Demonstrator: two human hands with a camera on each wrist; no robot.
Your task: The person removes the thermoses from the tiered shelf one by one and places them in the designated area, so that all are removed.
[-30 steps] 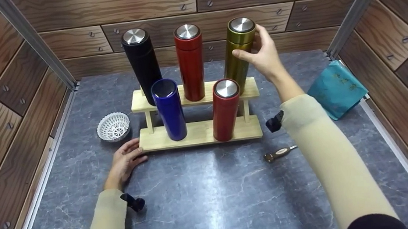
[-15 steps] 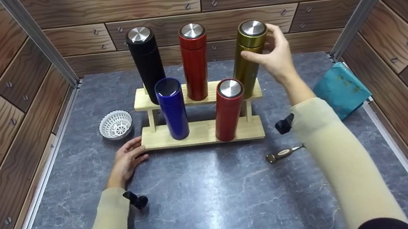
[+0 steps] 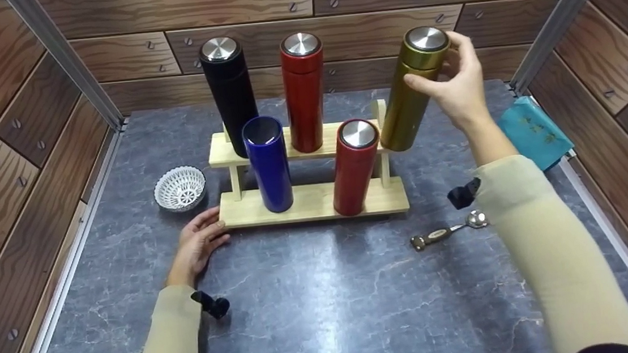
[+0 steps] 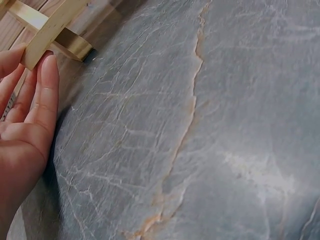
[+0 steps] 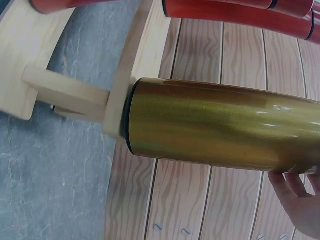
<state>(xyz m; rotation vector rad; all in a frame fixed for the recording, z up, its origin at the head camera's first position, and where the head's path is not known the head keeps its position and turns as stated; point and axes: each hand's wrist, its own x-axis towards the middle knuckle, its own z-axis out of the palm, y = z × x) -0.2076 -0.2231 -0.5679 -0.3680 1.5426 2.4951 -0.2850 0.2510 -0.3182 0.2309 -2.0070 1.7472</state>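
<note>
My right hand (image 3: 459, 84) grips the gold thermos flask (image 3: 416, 93) near its top, thumb on the near side. The flask tilts, its base at the right end of the wooden rack's (image 3: 310, 202) upper shelf; whether it touches there I cannot tell. In the right wrist view the flask (image 5: 215, 125) lies across the picture beside that shelf end. My left hand (image 3: 198, 246) pinches the left front corner of the lower shelf between thumb and fingers, seen closely in the left wrist view on the shelf (image 4: 50, 32).
On the upper shelf stand a black flask (image 3: 230, 98) and a red flask (image 3: 305, 97). A blue flask (image 3: 269, 169) and another red flask (image 3: 354, 173) stand below. A white basket (image 3: 180, 189) is left, a scoop (image 3: 438, 235) and teal bag (image 3: 534, 131) right.
My right hand has moved the gold flask rightward from its upright place on the upper shelf, and it now tilts. The left hand keeps its hold on the rack. The view has shifted slightly.
</note>
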